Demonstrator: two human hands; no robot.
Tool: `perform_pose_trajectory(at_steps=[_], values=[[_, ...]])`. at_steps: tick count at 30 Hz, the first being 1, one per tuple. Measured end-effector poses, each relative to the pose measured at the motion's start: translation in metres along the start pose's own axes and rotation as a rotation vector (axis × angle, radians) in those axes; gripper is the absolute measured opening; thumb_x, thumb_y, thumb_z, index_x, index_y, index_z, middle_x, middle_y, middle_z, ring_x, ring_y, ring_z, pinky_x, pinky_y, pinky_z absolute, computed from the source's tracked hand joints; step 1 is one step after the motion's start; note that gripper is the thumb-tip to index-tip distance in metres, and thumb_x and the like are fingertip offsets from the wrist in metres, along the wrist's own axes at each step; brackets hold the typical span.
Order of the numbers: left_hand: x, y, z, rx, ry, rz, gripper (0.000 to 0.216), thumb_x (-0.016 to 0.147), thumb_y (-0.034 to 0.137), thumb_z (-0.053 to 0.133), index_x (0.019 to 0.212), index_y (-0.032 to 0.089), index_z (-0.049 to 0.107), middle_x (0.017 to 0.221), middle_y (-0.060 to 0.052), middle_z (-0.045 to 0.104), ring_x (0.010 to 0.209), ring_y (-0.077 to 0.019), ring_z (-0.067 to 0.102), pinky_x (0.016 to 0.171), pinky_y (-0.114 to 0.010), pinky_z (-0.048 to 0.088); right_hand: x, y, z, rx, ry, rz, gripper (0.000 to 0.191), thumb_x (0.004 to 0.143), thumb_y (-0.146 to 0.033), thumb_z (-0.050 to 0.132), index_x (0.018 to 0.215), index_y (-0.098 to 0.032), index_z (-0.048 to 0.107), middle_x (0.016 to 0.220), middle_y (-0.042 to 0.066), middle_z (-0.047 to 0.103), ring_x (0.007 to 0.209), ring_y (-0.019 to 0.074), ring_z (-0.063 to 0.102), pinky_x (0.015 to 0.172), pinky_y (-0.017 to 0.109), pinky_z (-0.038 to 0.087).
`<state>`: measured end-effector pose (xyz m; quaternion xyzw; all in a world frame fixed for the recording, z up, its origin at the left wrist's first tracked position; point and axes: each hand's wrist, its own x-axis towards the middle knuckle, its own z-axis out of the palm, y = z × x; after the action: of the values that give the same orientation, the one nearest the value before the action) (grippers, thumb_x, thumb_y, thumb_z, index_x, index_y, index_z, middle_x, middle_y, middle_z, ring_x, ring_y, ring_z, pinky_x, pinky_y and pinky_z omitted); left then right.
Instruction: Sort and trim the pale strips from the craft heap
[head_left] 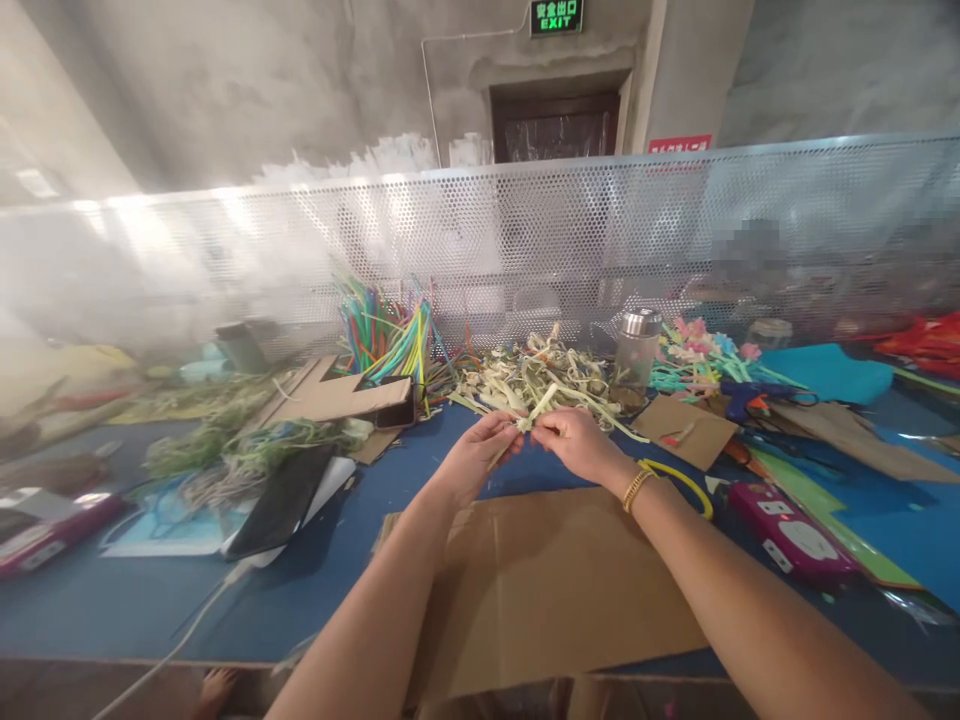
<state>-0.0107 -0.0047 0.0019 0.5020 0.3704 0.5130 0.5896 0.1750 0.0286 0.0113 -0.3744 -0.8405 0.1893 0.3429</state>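
Pinches a knotted pale strip (546, 402) between left hand (486, 442) and right hand (576, 440), with fingertips clamped on it from both sides. Holds it just beyond the far edge of a cardboard sheet (555, 600), in front of a tangled heap (517, 375). Has room on blue tabletop (341, 580) left of the cardboard and in a narrow band past its far edge; has the sheet reaching over the table's near edge. Faces a perforated metal screen (300, 235), then rough grey wall (337, 80) and, higher up, a lit exit sign (556, 17). Counts one strip in the grip, one cardboard sheet below, one dark phone (279, 505), one metal-lidded bottle (636, 355), two purple power strips, right (791, 530) and left (64, 535); cannot count the heap's strands.
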Motion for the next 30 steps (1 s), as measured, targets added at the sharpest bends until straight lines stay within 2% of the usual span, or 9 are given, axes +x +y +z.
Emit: perform_pose_trajectory(at_steps=[3,6,8,11,14,19,22,25,30], values=[[0.001,-0.001,0.001,0.052,-0.031,0.094,0.026,0.075,0.036,0.074,0.093,0.020,0.065,0.076,0.001,0.063,0.075,-0.0117,0.058,0.073,-0.024,0.042,0.000,0.003,-0.003,0.203,-0.138,0.095,0.026,0.089,-0.028,0.051,0.069,-0.016,0.064,0.059,-0.002,0.055,0.058,0.0109,0.048,0.059,0.024,0.034],[0.001,-0.002,0.004,0.053,-0.094,0.105,0.038,0.076,0.034,0.073,0.110,0.021,0.063,0.080,-0.001,0.066,0.082,-0.0154,0.061,0.081,-0.029,0.043,0.001,0.007,-0.002,0.324,-0.213,0.097,0.029,0.088,-0.031,0.051,0.067,-0.016,0.062,0.058,-0.002,0.051,0.056,0.0103,0.046,0.057,0.023,0.034],[0.001,-0.002,0.006,0.058,-0.092,0.093,0.040,0.076,0.034,0.072,0.112,0.018,0.064,0.080,-0.003,0.068,0.081,-0.0155,0.061,0.081,-0.029,0.044,0.002,0.010,-0.001,0.366,-0.225,0.091,0.029,0.088,-0.033,0.051,0.068,-0.015,0.063,0.057,-0.003,0.050,0.056,0.0101,0.045,0.056,0.023,0.034],[0.001,-0.006,0.009,0.041,-0.052,0.083,0.034,0.073,0.036,0.074,0.100,0.015,0.070,0.080,-0.005,0.069,0.078,-0.0158,0.061,0.077,-0.029,0.044,0.002,0.014,-0.001,0.369,-0.205,0.120,0.030,0.087,-0.035,0.052,0.068,-0.015,0.063,0.055,-0.003,0.050,0.053,0.0098,0.043,0.054,0.023,0.032],[0.004,-0.010,0.012,0.003,-0.034,0.068,0.036,0.068,0.035,0.078,0.097,0.016,0.071,0.078,-0.005,0.069,0.079,-0.0176,0.063,0.076,-0.029,0.045,0.001,0.012,-0.001,0.343,-0.166,0.152,0.032,0.087,-0.037,0.053,0.065,-0.016,0.063,0.053,-0.003,0.049,0.051,0.0096,0.042,0.053,0.024,0.032],[0.009,-0.014,0.014,0.018,0.108,0.088,0.034,0.063,0.038,0.079,0.087,0.015,0.072,0.068,-0.002,0.065,0.063,-0.0124,0.057,0.062,-0.024,0.042,-0.001,0.002,-0.003,0.270,-0.162,0.138,0.034,0.087,-0.037,0.053,0.064,-0.016,0.066,0.054,-0.001,0.055,0.051,0.0102,0.047,0.053,0.024,0.034],[0.008,-0.011,0.014,0.085,0.171,0.120,0.031,0.062,0.040,0.079,0.079,0.015,0.072,0.059,0.002,0.057,0.053,-0.0086,0.047,0.054,-0.022,0.036,0.000,0.003,-0.005,0.234,-0.044,0.150,0.027,0.083,-0.041,0.059,0.075,-0.017,0.071,0.068,0.002,0.066,0.059,0.0127,0.054,0.058,0.025,0.039],[0.007,-0.009,0.014,0.180,0.169,0.150,0.030,0.063,0.041,0.078,0.077,0.015,0.071,0.055,0.003,0.053,0.052,-0.0080,0.042,0.053,-0.022,0.033,0.002,0.004,-0.003,0.325,0.128,0.170,0.029,0.079,-0.044,0.063,0.087,-0.018,0.072,0.080,0.003,0.069,0.066,0.0142,0.057,0.063,0.026,0.042],[0.009,-0.013,0.016,0.332,0.140,0.181,0.031,0.069,0.045,0.073,0.070,0.014,0.069,0.055,0.002,0.053,0.053,-0.0095,0.043,0.053,-0.023,0.033,0.003,-0.002,0.011,0.532,0.188,0.164,0.034,0.076,-0.049,0.063,0.062,-0.017,0.061,0.058,-0.002,0.052,0.057,0.0107,0.043,0.056,0.025,0.035]])
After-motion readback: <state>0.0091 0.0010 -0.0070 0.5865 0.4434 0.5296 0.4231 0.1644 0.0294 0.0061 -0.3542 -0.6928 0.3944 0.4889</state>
